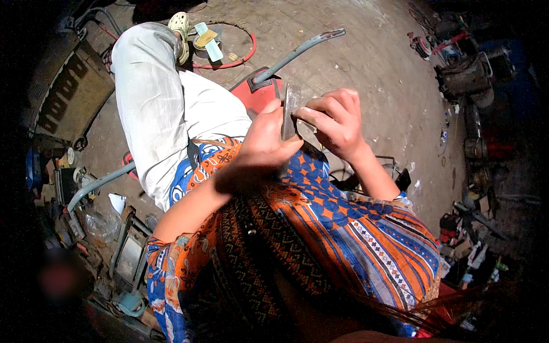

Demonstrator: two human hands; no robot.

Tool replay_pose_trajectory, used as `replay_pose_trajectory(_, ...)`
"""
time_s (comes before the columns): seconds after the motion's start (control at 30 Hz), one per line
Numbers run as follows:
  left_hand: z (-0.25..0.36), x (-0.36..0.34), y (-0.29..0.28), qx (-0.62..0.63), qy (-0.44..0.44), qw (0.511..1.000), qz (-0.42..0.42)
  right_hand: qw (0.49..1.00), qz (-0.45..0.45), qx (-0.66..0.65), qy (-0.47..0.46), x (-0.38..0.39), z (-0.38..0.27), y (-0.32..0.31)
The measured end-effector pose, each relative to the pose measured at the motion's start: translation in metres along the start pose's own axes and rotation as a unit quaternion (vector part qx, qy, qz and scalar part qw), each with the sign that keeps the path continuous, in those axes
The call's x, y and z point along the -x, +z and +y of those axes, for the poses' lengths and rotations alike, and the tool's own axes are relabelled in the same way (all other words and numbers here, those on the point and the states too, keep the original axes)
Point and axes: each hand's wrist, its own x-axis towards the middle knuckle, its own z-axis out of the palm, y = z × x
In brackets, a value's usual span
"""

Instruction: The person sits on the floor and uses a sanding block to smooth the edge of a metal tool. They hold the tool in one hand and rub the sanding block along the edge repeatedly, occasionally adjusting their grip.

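My left hand [266,137] grips a flat, dark grey rectangular bar [291,100] with worn faces, holding it up above my lap. Its thumb reaches along the bar's lower end, while the other fingers are mostly hidden behind the hand. On the bar's right side, my right hand [337,120] has its thumb and forefinger pinched together, with their tips at the bar's face. Whatever small thing may sit between those fingertips is too hidden to make out. The other fingers of the right hand are curled in.
A red chair seat [257,94] with grey tube arms [300,54] is under me. Beyond my white-trousered leg [151,103], a red hose [249,54] curves around a round container. Machine parts and clutter line both sides, including a dark cylindrical machine [466,74].
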Motion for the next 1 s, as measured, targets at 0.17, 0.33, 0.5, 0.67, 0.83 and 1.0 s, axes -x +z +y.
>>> replay_pose_trajectory(0.17,-0.002,0.002,0.002,-0.031,-0.052,0.998,-0.018,1.000,-0.020,0.001,-0.018,0.005,0.009,-0.002)
replay_pose_trajectory(0.33,0.003,0.000,0.002,0.012,-0.018,1.000,0.007,1.000,-0.005,-0.006,-0.005,0.000,0.002,0.001)
replay_pose_trajectory(0.5,0.000,0.001,-0.001,0.012,-0.079,0.996,-0.036,1.000,-0.014,-0.009,-0.014,0.002,0.008,-0.004)
replay_pose_trajectory(0.67,0.007,-0.001,-0.003,0.060,-0.073,0.995,-0.018,1.000,-0.004,-0.005,-0.003,-0.001,0.004,0.001)
replay_pose_trajectory(0.83,0.005,0.000,0.001,0.049,-0.057,0.997,-0.009,0.999,-0.006,-0.030,-0.022,-0.002,0.005,0.001)
replay_pose_trajectory(1.0,0.002,0.000,-0.002,0.012,-0.059,0.998,-0.026,1.000,-0.014,-0.003,-0.010,0.001,0.008,-0.002)
